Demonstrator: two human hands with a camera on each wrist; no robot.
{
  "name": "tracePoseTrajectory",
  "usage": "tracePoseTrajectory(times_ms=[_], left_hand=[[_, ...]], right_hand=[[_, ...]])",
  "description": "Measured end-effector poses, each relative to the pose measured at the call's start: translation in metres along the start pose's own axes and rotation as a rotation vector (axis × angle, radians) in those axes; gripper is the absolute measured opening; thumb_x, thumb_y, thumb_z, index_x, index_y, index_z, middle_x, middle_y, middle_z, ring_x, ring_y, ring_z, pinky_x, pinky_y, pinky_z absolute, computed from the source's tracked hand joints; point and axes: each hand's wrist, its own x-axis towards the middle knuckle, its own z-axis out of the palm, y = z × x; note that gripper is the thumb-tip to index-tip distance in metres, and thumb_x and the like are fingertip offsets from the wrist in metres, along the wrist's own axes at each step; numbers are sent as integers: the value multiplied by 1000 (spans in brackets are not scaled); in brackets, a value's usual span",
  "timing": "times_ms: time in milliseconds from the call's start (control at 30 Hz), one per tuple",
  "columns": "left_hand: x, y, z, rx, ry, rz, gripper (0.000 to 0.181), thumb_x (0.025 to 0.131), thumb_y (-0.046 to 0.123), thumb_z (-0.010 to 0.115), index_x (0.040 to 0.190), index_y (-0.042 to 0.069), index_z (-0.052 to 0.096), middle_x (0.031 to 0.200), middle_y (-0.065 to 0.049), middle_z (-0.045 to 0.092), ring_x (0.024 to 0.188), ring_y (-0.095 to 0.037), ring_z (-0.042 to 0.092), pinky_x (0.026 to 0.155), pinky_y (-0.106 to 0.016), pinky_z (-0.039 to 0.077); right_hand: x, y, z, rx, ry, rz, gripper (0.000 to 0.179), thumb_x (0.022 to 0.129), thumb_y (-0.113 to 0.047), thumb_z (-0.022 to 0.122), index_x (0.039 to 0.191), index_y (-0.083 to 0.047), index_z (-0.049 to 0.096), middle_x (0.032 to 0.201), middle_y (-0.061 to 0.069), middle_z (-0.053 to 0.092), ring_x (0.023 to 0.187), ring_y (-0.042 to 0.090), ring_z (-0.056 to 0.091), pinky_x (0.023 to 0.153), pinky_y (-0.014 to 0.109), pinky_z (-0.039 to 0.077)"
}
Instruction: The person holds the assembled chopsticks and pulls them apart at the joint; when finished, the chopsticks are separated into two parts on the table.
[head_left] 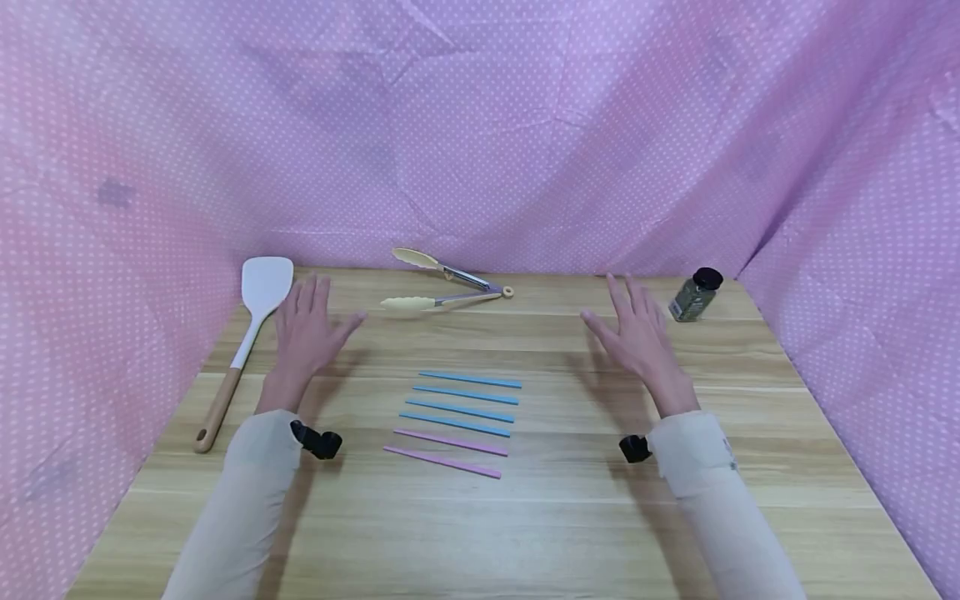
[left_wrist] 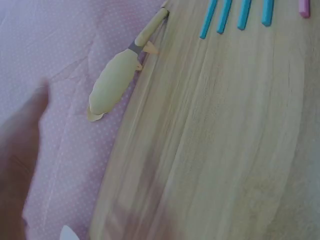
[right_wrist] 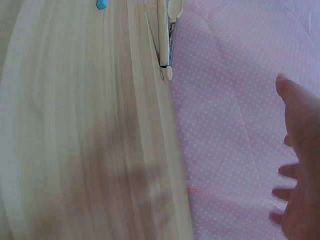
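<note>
My left hand [head_left: 306, 333] is held over the left side of the table with its fingers spread and nothing in it. Beside it lies a white spatula [head_left: 266, 287] with a wooden handle. My right hand [head_left: 636, 337], fingers also spread and holding nothing, hovers over the right side, nearest to a spice jar [head_left: 695, 295] with a black lid. Between the hands lie several blue chopsticks [head_left: 459, 409] and two pink chopsticks [head_left: 442, 462], side by side in a slanted row. Behind them rest tongs [head_left: 468, 297] with cream tips, their arms spread apart.
The wooden table [head_left: 570, 525] is bounded at the back and sides by a pink dotted cloth [head_left: 480, 150]. Small black cameras sit at both wrists, the left camera [head_left: 322, 442] and the right camera [head_left: 635, 449]. The tongs lie along the table's back edge.
</note>
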Motion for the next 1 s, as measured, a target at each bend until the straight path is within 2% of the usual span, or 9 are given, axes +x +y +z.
tracePoseTrajectory(times_ms=[100, 167, 200, 267, 400, 467, 567, 700, 1000], left_hand=[[-1, 6, 4, -200, 235, 94, 64, 91, 40, 62, 138, 0, 43, 138, -22, 44, 127, -41, 37, 102, -58, 30], [-5, 14, 8, -356, 321, 149, 50, 88, 24, 69, 126, -3, 53, 124, -21, 54, 113, -37, 47, 92, -52, 38], [-8, 19, 11, -430, 324, 158, 45, 87, 20, 71, 123, -3, 55, 119, -20, 57, 108, -34, 50, 89, -49, 41], [-14, 29, 18, -565, 263, 151, 39, 87, 16, 71, 118, -1, 58, 114, -18, 61, 101, -28, 55, 86, -40, 45], [-26, 43, 36, -722, -1, 83, 34, 89, 21, 68, 116, 3, 60, 109, -14, 64, 96, -19, 58, 81, -22, 48], [-30, 46, 46, -741, -128, 43, 35, 90, 26, 67, 117, 4, 60, 109, -12, 63, 97, -18, 57, 82, -19, 48], [-34, 47, 58, -721, -251, 2, 36, 90, 30, 66, 117, 8, 60, 108, -7, 63, 98, -17, 57, 83, -21, 48], [-34, 46, 69, -693, -319, 20, 30, 89, 26, 68, 113, 9, 61, 104, -5, 63, 95, -18, 58, 83, -25, 49], [-34, 52, 80, -629, -383, 118, 19, 88, 18, 70, 105, 11, 64, 96, -1, 64, 88, -17, 59, 78, -28, 51]], right_hand=[[0, -1, 7, 131, 106, -100, 77, 92, -48, 57, 152, -15, 22, 155, 18, 23, 140, 43, 23, 111, 61, 20], [0, -5, 15, 229, 170, -166, 68, 90, -33, 65, 145, -5, 36, 144, 22, 38, 131, 41, 37, 106, 58, 30], [-1, -7, 19, 278, 189, -190, 63, 89, -28, 68, 139, 0, 41, 139, 23, 44, 126, 40, 42, 103, 56, 34], [-3, -12, 29, 361, 197, -215, 54, 87, -19, 69, 131, 4, 48, 128, 23, 52, 116, 38, 50, 98, 53, 40], [-10, -24, 48, 492, 115, -186, 42, 87, -17, 69, 120, 4, 55, 116, 18, 60, 105, 31, 56, 92, 46, 47], [-13, -30, 58, 517, 41, -147, 38, 89, -21, 68, 118, 1, 57, 113, 14, 62, 103, 27, 57, 91, 43, 48], [-16, -37, 69, 546, -74, -100, 35, 90, -25, 67, 116, -2, 58, 110, 9, 62, 101, 22, 58, 91, 40, 49], [-18, -45, 79, 581, -151, -83, 29, 91, -23, 66, 112, -4, 60, 105, 7, 63, 97, 20, 59, 90, 38, 51], [-22, -51, 94, 593, -286, -62, 22, 92, -23, 65, 108, -8, 61, 99, 2, 62, 91, 17, 58, 82, 29, 50]])
